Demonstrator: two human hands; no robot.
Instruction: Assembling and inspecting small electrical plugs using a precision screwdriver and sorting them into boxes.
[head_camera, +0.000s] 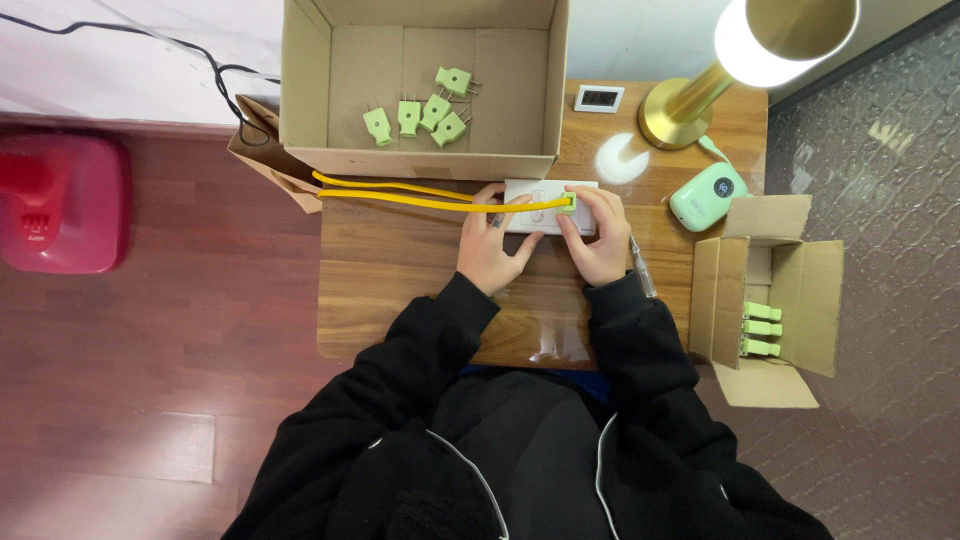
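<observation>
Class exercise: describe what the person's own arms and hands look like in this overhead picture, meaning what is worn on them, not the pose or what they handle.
Both arms are covered by long black sleeves of a soft, loose top, ending in snug cuffs at the wrists. Two thin white drawstrings hang down the black front. The left hand and right hand are bare: no gloves, and no rings or watch can be made out.

gold lamp (690, 105) | mint timer (707, 195) | red stool (62, 203) | screwdriver (641, 267)

Both hands (545, 235) on white power strip (549, 206), yellow cable (400, 195), wooden table (400, 270)
</observation>
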